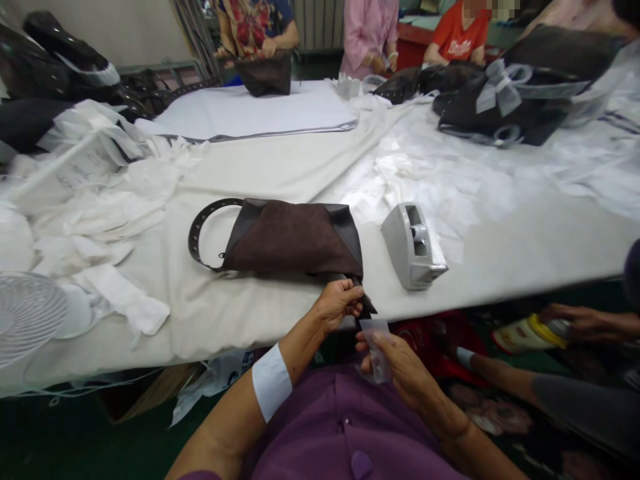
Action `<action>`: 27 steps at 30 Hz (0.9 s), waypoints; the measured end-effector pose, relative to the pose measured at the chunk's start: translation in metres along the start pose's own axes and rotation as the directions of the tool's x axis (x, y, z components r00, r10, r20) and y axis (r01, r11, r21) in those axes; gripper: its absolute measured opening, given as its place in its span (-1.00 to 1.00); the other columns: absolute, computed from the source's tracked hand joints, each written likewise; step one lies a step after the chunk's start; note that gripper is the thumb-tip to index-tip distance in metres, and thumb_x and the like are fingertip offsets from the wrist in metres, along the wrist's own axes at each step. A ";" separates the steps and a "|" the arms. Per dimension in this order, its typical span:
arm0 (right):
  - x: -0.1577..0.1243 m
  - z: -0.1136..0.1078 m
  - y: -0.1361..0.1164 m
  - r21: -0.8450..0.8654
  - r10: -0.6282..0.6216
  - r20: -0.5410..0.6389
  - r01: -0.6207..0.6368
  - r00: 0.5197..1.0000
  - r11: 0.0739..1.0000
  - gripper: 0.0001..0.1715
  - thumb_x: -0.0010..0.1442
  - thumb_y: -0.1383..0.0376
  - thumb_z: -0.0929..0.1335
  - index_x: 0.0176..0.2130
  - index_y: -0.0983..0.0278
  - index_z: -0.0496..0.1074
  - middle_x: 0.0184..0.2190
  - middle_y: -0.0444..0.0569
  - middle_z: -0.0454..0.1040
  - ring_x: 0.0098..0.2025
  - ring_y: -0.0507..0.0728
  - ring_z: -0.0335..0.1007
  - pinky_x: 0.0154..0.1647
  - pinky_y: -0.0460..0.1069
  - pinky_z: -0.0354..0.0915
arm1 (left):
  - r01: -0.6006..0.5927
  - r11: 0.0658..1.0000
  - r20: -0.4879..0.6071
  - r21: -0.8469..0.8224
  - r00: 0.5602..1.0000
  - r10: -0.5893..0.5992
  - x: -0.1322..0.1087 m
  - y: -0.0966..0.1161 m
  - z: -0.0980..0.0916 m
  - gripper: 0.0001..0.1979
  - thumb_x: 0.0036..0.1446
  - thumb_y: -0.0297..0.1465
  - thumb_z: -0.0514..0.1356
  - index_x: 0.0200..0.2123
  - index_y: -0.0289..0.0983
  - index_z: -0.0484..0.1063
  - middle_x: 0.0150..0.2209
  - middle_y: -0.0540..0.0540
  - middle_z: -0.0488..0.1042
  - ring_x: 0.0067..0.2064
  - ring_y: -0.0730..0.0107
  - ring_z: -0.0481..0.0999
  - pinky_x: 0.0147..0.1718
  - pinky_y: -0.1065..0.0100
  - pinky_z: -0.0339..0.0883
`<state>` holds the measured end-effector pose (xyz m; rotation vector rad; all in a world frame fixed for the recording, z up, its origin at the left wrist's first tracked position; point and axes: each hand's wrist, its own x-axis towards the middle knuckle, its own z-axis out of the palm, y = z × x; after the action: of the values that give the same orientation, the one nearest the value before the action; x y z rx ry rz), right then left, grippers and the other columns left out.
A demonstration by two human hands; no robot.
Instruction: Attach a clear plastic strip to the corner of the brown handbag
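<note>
The person's purple shirt fills the bottom of the view, and a white cuff circles the left forearm. The left hand is closed on the dark near corner of a brown bag, with the fingers curled over the edge. The right hand is just below it, pinching a clear plastic piece between thumb and fingers.

The bag lies flat on the cloth-covered desk, near its front edge. Its suede panel has dark leather corners. A black perforated strap curves out from its left end. A grey tape dispenser stands just to the right of the bag, apart from it.

To the right, a co-worker's hand is near a yellow-and-white packet. On the left, crumpled white tissue lies heaped beside a fan. Farther along the desk are a folded white sheet and a black bag with a grey bow. Across the desk, a co-worker's hands rest on a dark bag.
</note>
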<state>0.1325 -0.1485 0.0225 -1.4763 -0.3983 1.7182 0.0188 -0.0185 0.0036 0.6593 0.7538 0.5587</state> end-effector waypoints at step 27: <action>0.019 -0.023 0.024 -0.425 -0.220 0.033 0.213 0.975 0.880 -0.68 0.13 0.12 0.36 -0.17 0.26 0.43 -0.60 -0.16 0.40 -0.53 0.07 0.31 -0.44 -0.05 0.19 | 0.000 0.990 0.004 0.138 1.000 -0.001 -0.003 -0.007 -0.013 -0.73 -0.04 -0.28 0.28 -0.49 -0.29 0.24 -0.57 0.00 0.41 -0.63 0.60 0.31 -0.60 0.51 0.20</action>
<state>0.1457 -0.1551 -0.0135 -1.6741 -0.9453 1.4957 0.0086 -0.0212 -0.0069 0.7880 0.7939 0.5073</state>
